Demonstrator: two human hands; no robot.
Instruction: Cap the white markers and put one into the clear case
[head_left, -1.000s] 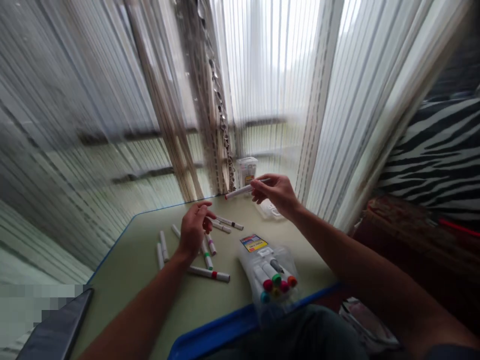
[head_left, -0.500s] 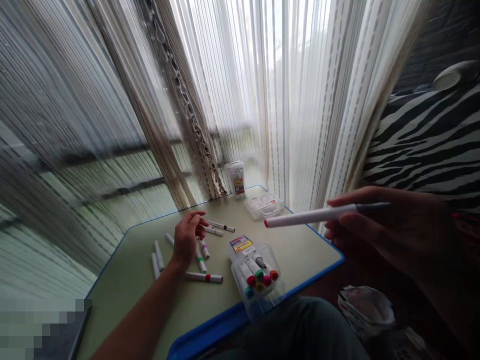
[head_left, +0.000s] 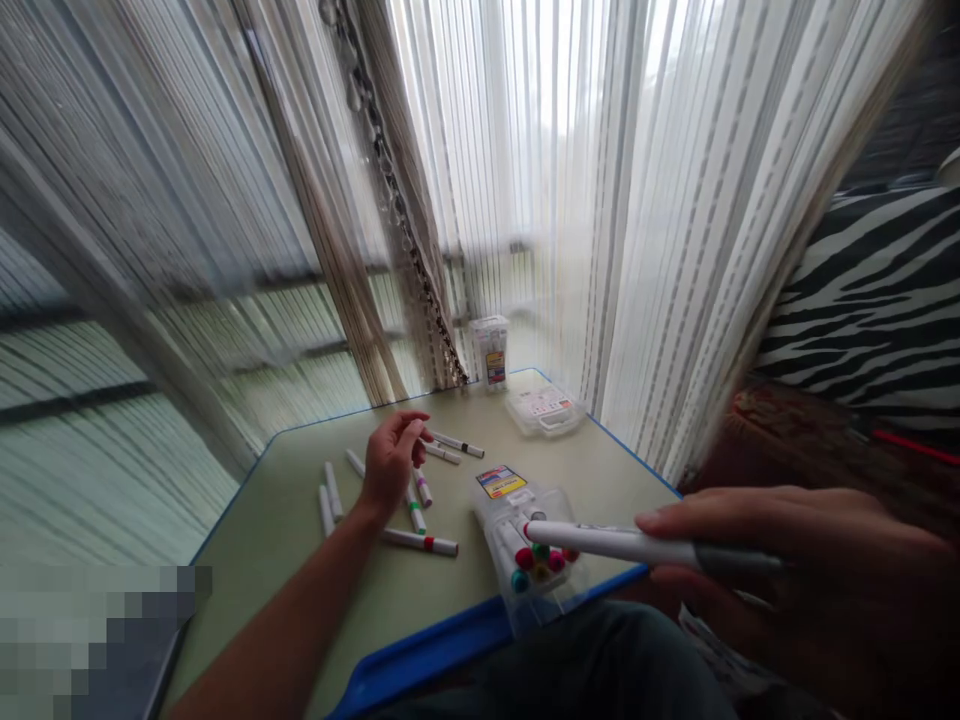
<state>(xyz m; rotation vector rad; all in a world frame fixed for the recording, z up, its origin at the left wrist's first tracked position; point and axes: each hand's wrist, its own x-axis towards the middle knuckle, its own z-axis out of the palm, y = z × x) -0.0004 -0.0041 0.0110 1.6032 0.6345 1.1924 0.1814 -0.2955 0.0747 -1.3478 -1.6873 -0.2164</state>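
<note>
My right hand (head_left: 795, 545) grips a white marker (head_left: 600, 540) with a red end and a dark section by my fingers. The marker is level, its red end overlapping the open clear case (head_left: 491, 535) in my view; contact cannot be told. Several markers with coloured ends stand in that case. Over the table, my left hand (head_left: 394, 460) has its fingers curled together; what they hold, if anything, is hidden. Loose markers lie around it: a red-banded marker (head_left: 424, 542), a green-banded marker (head_left: 416, 510), a purple-banded marker (head_left: 424, 487) and a black-banded marker (head_left: 461, 444).
The blue-edged table (head_left: 255, 560) stands against sheer curtains (head_left: 510, 150). At its far end are an upright clear marker box (head_left: 491, 355) and a clear lid with a handle (head_left: 546, 410). My knee (head_left: 622, 650) is below the near edge; a zebra-striped cover (head_left: 877, 300) is at right.
My right hand has lowered with the marker, bringing its red end in front of the open case. My left hand stays about where it was over the table. The view has shifted slightly.
</note>
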